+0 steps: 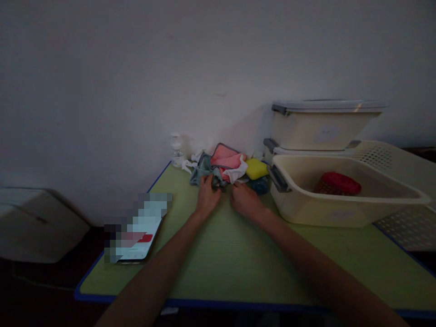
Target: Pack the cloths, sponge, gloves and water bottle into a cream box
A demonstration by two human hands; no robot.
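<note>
Cloth pile point(226, 160), just beyond hands: left hand point(207, 196) pinches grey cloth point(203, 169); right hand point(245, 200) rests flat (at pile's edge). Sorting stage, seemingly; pulling free wants firmer hold.

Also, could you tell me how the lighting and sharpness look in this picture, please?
Head view: dim and underexposed, darkest toward the lower corners; the lidded box throws a soft shadow on the wall; the phone is pixelated over; the left hand, right hand and cloth pile look soft.

Pink cloth point(225, 158), possibly teal-grey rag point(200, 172)
</note>
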